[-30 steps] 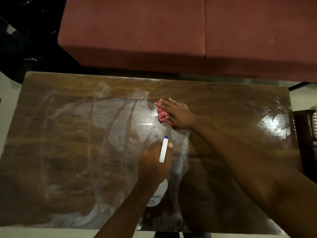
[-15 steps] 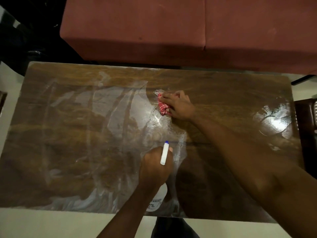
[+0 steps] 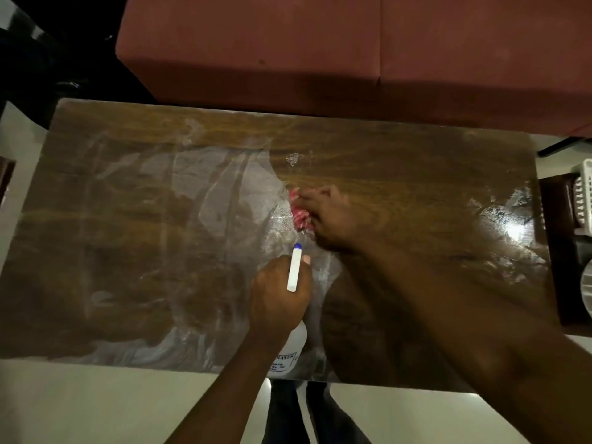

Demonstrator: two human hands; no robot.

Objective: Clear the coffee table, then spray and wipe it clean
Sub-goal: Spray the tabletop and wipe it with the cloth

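Observation:
The brown wooden coffee table [image 3: 128, 238] fills the view, its left half streaked with wet smears. My right hand [image 3: 333, 219] presses a bunched red-and-white cloth [image 3: 299, 214] onto the table's middle, fingers curled over it. My left hand [image 3: 277, 293] grips a white spray bottle [image 3: 290, 347] just above the near middle of the table. The bottle's white nozzle with a blue tip [image 3: 294, 267] points away from me toward the cloth. Most of the bottle's neck is hidden by my fingers.
A red sofa [image 3: 352, 52] runs along the table's far edge. A dark side stand with white plastic items [image 3: 583, 200] sits off the right end. Pale floor [image 3: 96, 402] lies along the near edge, with my legs [image 3: 298, 411] below the bottle.
My right hand has dragged the cloth back toward me and slightly right, with fingers curling over it. The bottle in my left hand has barely moved. The camera has tilted, showing more near floor.

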